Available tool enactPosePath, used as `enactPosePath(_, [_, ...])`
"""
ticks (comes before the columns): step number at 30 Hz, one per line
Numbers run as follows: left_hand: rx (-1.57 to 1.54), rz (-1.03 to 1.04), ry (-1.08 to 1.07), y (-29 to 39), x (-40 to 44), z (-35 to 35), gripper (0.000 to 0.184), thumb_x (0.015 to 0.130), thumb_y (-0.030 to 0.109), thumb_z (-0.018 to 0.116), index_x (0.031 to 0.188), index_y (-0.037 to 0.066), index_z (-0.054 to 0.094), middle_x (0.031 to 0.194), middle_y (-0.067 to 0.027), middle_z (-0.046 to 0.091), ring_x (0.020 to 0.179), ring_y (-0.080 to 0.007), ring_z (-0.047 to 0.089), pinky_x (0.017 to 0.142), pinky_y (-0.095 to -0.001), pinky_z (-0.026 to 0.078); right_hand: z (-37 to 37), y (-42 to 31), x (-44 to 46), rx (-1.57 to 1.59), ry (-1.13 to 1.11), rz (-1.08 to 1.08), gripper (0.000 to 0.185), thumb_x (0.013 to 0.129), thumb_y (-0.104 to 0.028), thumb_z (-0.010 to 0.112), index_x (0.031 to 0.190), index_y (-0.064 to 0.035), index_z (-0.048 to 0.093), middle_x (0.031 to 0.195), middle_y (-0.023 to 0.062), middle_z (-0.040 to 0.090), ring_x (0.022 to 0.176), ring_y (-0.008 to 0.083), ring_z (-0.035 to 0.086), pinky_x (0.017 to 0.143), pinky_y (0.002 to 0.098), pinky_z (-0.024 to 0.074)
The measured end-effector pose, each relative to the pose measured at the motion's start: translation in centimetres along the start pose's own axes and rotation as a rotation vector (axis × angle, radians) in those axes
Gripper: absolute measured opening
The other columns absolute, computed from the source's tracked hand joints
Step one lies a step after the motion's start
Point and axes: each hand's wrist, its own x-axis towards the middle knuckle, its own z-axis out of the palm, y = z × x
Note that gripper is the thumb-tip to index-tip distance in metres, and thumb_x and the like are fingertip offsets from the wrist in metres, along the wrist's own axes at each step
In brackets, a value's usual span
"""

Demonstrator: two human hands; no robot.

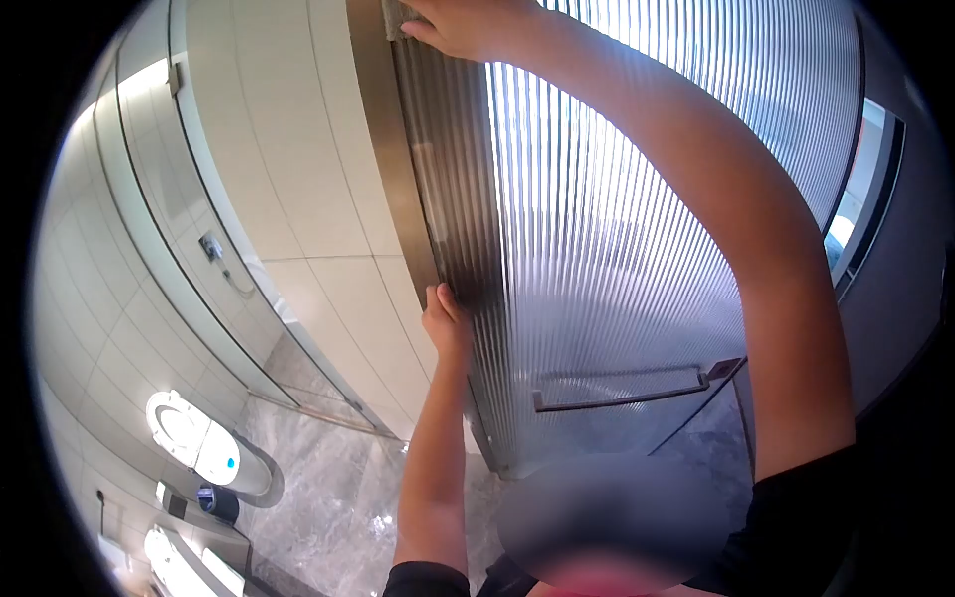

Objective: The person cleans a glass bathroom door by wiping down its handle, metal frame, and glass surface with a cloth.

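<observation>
My right hand (466,25) reaches up to the top of the ribbed glass door (607,229), its fingers partly cut off by the upper edge of the view. A small piece of light grey cloth (395,20) shows under its fingers, pressed against the bronze metal door frame (388,149). Lower down, my left hand (445,316) is closed around the edge of the frame, with the thumb side facing up. A long metal bar handle (622,400) crosses the lower part of the glass.
At the left, a toilet (204,438) with its lid raised stands on the grey marble floor (328,478), beside a dark bin (218,503). Behind a glass panel hangs a shower fitting (211,247). A tiled wall (288,129) adjoins the frame.
</observation>
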Motion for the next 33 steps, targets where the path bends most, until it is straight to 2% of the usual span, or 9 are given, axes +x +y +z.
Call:
enactPosePath(12, [-0.019,-0.04,-0.025,1.0,0.0,-0.6,0.055,0.105,0.048,0.033,0.081,0.001,0.05,0.062,-0.0193,0.054,0.058,-0.039,0.057,0.054,-0.0455,0.042,0.4,0.1,1.5,-0.019,0.014,0.03,0.058,0.102,-0.036,0.04,0.15,-0.0047,0.033,0.156,0.0112,0.029,0.14,0.0341,0.032,0.119,0.059,0.014])
enactPosePath(15, [0.012,-0.047,-0.015,0.5,0.0,-0.3,0.043,0.105,0.039,0.037,0.086,0.004,0.051,0.065,-0.0235,0.055,0.061,-0.0467,0.056,0.053,-0.0507,0.04,0.3,0.2,1.4,0.028,-0.022,0.025,0.058,0.102,-0.037,0.04,0.149,-0.0049,0.033,0.156,0.0104,0.03,0.141,0.0337,0.031,0.119,0.0599,0.0132])
enactPosePath(18, [0.009,-0.033,-0.03,0.8,-0.1,-0.5,0.044,0.105,0.039,0.036,0.085,0.003,0.05,0.065,-0.0243,0.055,0.062,-0.0475,0.055,0.054,-0.0512,0.039,0.8,0.0,0.9,0.051,0.039,0.028,0.058,0.101,-0.038,0.04,0.149,-0.0057,0.034,0.156,0.0098,0.03,0.142,0.0341,0.029,0.118,0.0613,0.0127])
enactPosePath(21, [0.028,-0.028,-0.03,0.6,-0.2,-0.5,0.044,0.105,0.039,0.037,0.085,0.002,0.05,0.066,-0.0245,0.055,0.062,-0.0479,0.055,0.054,-0.051,0.039,0.8,-0.3,0.4,0.033,0.032,0.026,0.059,0.101,-0.04,0.041,0.149,-0.0074,0.034,0.155,0.0102,0.032,0.142,0.0351,0.03,0.117,0.0627,0.0126])
enactPosePath(24, [0.003,-0.01,-0.008,0.4,-0.1,-0.2,0.053,0.105,0.047,0.032,0.084,0.001,0.05,0.065,-0.0215,0.054,0.061,-0.0417,0.056,0.057,-0.0473,0.042,1.4,-0.7,0.1,0.051,0.07,0.061,0.059,0.1,-0.041,0.042,0.149,-0.0087,0.035,0.154,0.0108,0.033,0.141,0.0357,0.031,0.117,0.0632,0.0133])
enactPosePath(27, [0.03,-0.107,-0.045,1.1,-0.1,-0.5,0.053,0.105,0.046,0.033,0.084,0.001,0.05,0.066,-0.0208,0.054,0.061,-0.0398,0.055,0.057,-0.0463,0.042,1.4,-0.9,-0.5,0.04,0.072,0.049,0.06,0.1,-0.043,0.043,0.148,-0.0091,0.036,0.153,0.011,0.035,0.14,0.0358,0.032,0.116,0.0635,0.0151])
enactPosePath(33, [-0.005,-0.1,-0.063,2.4,-0.2,-1.3,0.054,0.105,0.047,0.032,0.084,0.0,0.049,0.066,-0.0201,0.053,0.06,-0.0363,0.052,0.058,-0.0448,0.042,0.9,-1.6,-1.3,0.075,0.031,0.052,0.06,0.099,-0.044,0.044,0.148,-0.0092,0.037,0.154,0.0106,0.035,0.14,0.0347,0.034,0.115,0.0641,0.0181])
